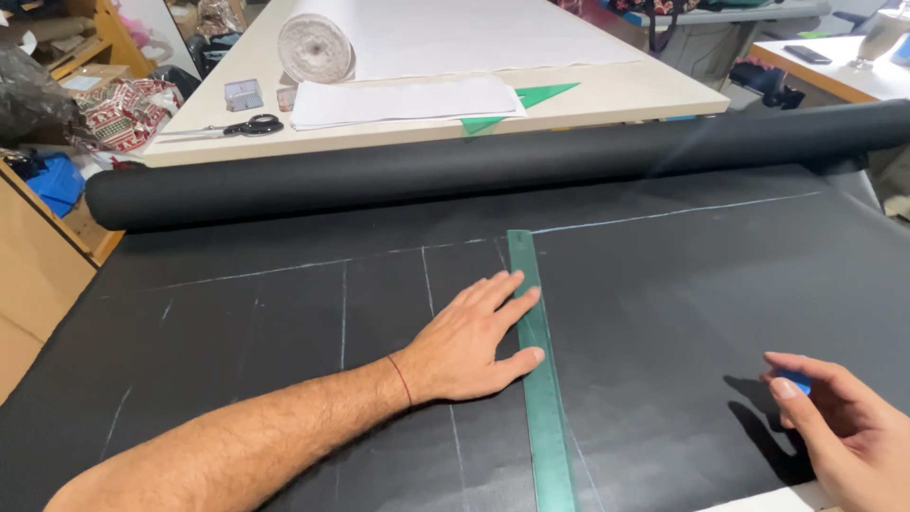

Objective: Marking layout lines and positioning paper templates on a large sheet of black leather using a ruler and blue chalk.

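Black fabric (664, 284) lies spread flat over the table, marked with pale chalk lines (379, 256). A long green transparent ruler (540, 379) runs from the near edge away toward the far chalk line. My left hand (474, 337) rests flat on the fabric, its fingertips pressing on the ruler's left edge. A thin red thread circles that wrist. My right hand (839, 427) hovers above the fabric at the lower right, to the right of the ruler, pinching a small blue piece of chalk (794, 381) between thumb and fingers.
The black fabric roll (427, 166) lies across the far edge of the cloth. Behind it a light table (626, 90) holds a white fabric roll (318, 47), white sheets, black scissors (248, 125) and a green triangle (540, 95). Clutter and a blue bin stand at left.
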